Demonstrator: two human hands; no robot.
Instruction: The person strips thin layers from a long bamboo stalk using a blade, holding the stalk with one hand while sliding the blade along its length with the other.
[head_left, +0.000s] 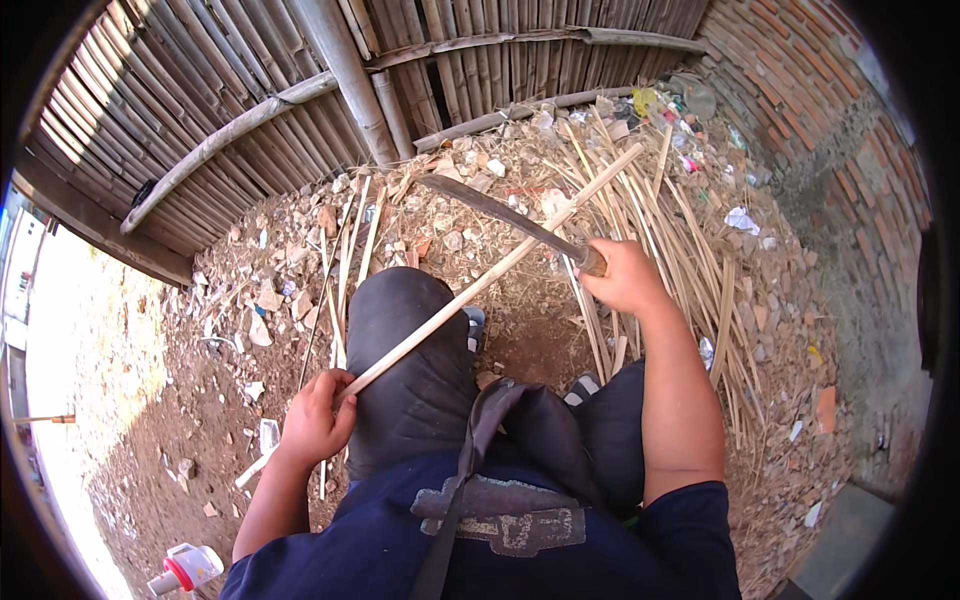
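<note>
My left hand is closed around the lower part of a long pale bamboo strip, which slants up to the right across my thigh. The strip's tail end sticks out behind my left wrist. In my right hand is the wooden handle of a machete, its dark curved blade pointing to the far left. The blade crosses over the strip close to the handle; whether it touches the strip I cannot tell.
Many split bamboo strips lie in a heap on the right, with several more at the left. Rubble and litter cover the ground. A bamboo wall stands ahead, a brick wall on the right. A clear container with red ring lies lower left.
</note>
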